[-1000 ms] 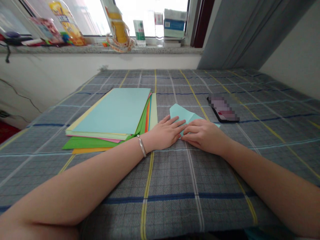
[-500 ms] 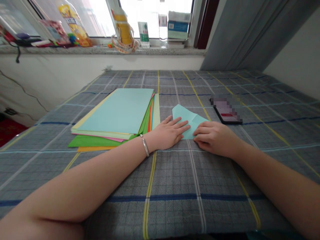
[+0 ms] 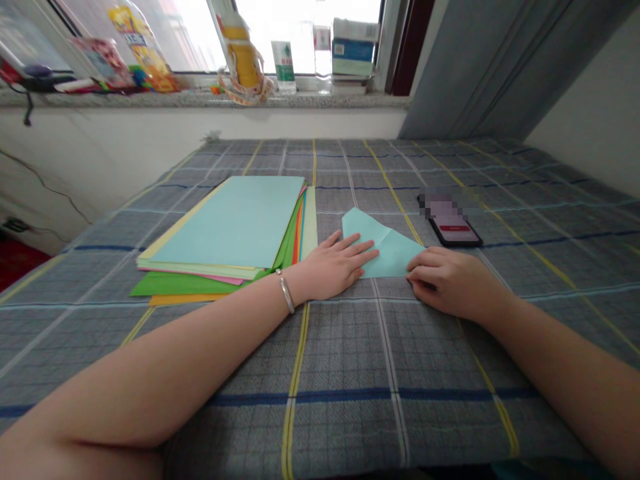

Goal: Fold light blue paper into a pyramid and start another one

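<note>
A light blue sheet of paper (image 3: 383, 247), folded to a pointed shape with a crease near its top edge, lies flat on the checked cloth. My left hand (image 3: 335, 265) rests on its left part, palm down with the fingers spread; a silver bangle circles that wrist. At the paper's right corner, my right hand (image 3: 445, 277) has its fingers and thumb pressed together over the tip, which they hide. Left of the folded paper is a stack of coloured paper (image 3: 230, 223), light blue on top, with green, orange and yellow edges showing beneath.
A phone (image 3: 453, 223) with a partly blurred screen lies beyond my right hand. The checked cloth (image 3: 345, 380) covers the whole surface. Along the windowsill (image 3: 190, 100) stand a yellow bottle (image 3: 245, 57), a white-and-green tube (image 3: 284, 67), boxes (image 3: 354, 53) and snack packets (image 3: 145, 50).
My right hand has slid rightward along the lower edge to the paper's right corner, uncovering more of the paper. My left hand stays spread on the paper. The view has shifted slightly.
</note>
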